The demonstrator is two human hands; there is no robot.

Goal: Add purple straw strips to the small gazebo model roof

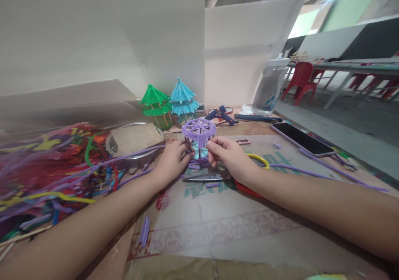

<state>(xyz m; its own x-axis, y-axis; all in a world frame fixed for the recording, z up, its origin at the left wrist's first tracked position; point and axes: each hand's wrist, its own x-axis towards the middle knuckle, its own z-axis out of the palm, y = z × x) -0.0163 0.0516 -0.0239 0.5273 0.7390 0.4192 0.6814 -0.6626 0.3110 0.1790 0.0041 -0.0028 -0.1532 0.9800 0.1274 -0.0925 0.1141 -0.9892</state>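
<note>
A small round model [199, 127] of purple pipe cleaners stands in front of me, with a spoked wheel-like top on thin dark posts and short strips hanging from its front rim. My left hand [175, 160] is closed about its left side, low down by the posts. At the right of the hanging strips, my right hand [227, 152] pinches with thumb and forefinger at a short purple pipe cleaner piece, mostly hidden by the fingertips. Scissors [205, 179] with yellow and red handles lie under the right hand. Purple offcuts [213, 185] are scattered near the model's base.
A green hut model [155, 101] and a blue one [183, 97] stand behind. Nearby are a glue gun [222, 115], a water bottle [270, 87], a dark blue cutter [258, 118] and a phone [301, 138]. Coloured pipe cleaners [46, 159] are heaped at left, beside a round tray [109, 146].
</note>
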